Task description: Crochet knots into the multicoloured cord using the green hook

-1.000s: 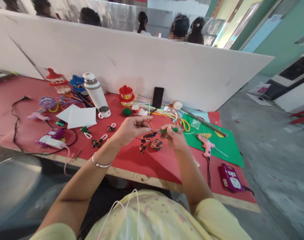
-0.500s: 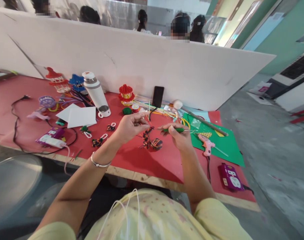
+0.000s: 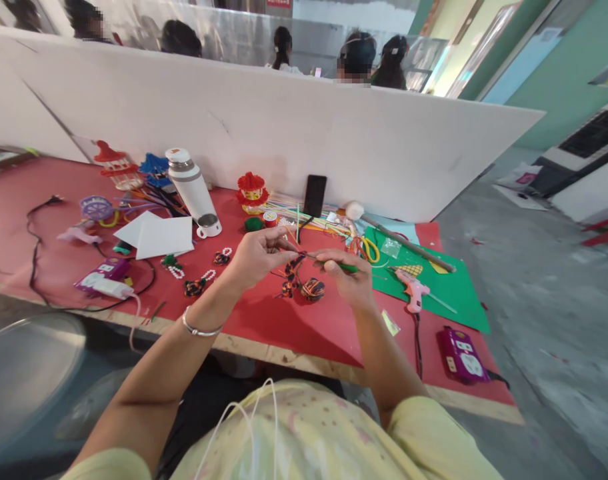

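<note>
My left hand (image 3: pixel 258 255) pinches the top of a multicolored crocheted yarn strand (image 3: pixel 291 275) that hangs down to a small yarn ball (image 3: pixel 313 289) on the red table (image 3: pixel 294 323). My right hand (image 3: pixel 348 275) is closed around a green-handled crochet hook (image 3: pixel 334 263), whose metal tip points left to the pinch of my left fingers. Both hands hover just above the table, close together.
A white flask (image 3: pixel 191 190), white paper sheets (image 3: pixel 157 235), a phone (image 3: pixel 315 195) against the white partition, yellow scissors (image 3: pixel 367 249), a pink glue gun (image 3: pixel 413 289) on green felt (image 3: pixel 449 293), purple power strips (image 3: pixel 459 356) and small bead pieces (image 3: pixel 198 283) lie around. Several people sit behind the partition.
My right hand swung the hook's tip leftward up to my left fingers. The yarn strand stays hanging between the hands, with only a slight shift.
</note>
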The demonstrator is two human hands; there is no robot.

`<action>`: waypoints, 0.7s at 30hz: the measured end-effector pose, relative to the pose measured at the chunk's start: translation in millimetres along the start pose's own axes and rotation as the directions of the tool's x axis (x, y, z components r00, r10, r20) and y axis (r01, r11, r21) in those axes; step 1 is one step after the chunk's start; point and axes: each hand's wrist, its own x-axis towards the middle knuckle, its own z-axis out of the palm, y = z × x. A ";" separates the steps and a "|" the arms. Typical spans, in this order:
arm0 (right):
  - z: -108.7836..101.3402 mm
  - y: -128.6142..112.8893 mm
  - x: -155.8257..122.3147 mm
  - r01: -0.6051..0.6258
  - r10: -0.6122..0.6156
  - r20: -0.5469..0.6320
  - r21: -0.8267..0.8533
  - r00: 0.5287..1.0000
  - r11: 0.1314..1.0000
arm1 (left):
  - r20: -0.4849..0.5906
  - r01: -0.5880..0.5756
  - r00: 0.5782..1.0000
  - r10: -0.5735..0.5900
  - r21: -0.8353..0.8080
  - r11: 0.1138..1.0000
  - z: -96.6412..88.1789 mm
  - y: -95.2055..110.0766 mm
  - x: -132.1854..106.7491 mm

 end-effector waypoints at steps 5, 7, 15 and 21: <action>11.4 -4.7 -6.5 0.349 -0.341 0.080 -0.304 0.937 0.886 | -0.038 0.068 0.997 -0.072 -0.095 0.993 3.4 -1.2 1.9; 16.7 -4.2 -9.0 0.443 -0.440 0.109 -0.411 0.892 0.797 | -0.083 0.072 0.993 -0.082 -0.118 0.990 6.6 -1.2 1.3; 28.1 4.0 -17.2 0.466 -0.582 0.074 -0.684 0.810 0.562 | -0.033 0.110 0.991 -0.132 -0.383 0.917 15.2 -1.7 -7.0; 22.5 12.4 -12.9 0.534 -0.653 0.104 -0.678 0.750 0.506 | 0.097 0.229 0.973 -0.208 -0.453 0.861 7.8 -2.5 -7.3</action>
